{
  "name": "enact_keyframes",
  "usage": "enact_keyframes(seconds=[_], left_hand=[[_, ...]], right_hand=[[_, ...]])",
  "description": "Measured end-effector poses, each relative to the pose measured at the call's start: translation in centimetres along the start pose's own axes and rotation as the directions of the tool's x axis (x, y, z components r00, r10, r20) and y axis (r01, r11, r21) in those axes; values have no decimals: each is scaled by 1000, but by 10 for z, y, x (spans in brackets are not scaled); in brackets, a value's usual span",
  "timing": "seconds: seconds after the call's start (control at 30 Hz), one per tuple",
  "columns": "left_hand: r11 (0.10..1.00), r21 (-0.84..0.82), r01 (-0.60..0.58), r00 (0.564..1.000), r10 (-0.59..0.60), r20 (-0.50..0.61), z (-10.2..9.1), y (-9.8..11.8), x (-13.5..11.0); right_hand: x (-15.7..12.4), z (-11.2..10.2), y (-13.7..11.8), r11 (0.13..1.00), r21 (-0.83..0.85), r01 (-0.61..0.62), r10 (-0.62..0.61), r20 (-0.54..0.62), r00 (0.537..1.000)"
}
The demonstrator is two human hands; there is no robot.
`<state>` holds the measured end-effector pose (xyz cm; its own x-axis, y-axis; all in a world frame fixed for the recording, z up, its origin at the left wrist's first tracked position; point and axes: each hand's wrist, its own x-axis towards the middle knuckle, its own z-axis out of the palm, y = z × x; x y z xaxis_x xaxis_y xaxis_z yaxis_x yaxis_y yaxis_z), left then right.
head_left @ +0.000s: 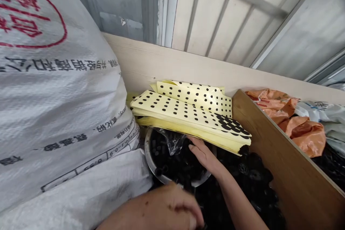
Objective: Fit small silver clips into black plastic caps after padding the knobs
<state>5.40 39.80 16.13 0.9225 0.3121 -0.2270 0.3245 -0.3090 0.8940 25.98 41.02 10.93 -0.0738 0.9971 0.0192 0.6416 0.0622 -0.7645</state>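
My right hand reaches over a round metal bowl, fingers stretched out flat. Its fingertips meet the lower edge of a thick stack of yellow sheets with black dots and are partly hidden there. The stack leans over the back of the bowl, its top sheets folded. Small black tube-like parts fill the bowl, with a piece of clear plastic film on top. Nearer to me, my left hand is in front of the bowl, fingers curled in; anything inside them is hidden.
A large white woven sack with printing stands on the left. On the right, a wooden divider board separates orange bags from black rounded parts. A pale board runs along the back.
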Motion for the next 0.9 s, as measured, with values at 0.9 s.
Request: enact_keyframes(seconds=[0.9], left_hand=[[955,174,240,626,-15,-780,-86,-46,74]], right_hand=[[91,23,41,966,-257,27,-38,-35,999]])
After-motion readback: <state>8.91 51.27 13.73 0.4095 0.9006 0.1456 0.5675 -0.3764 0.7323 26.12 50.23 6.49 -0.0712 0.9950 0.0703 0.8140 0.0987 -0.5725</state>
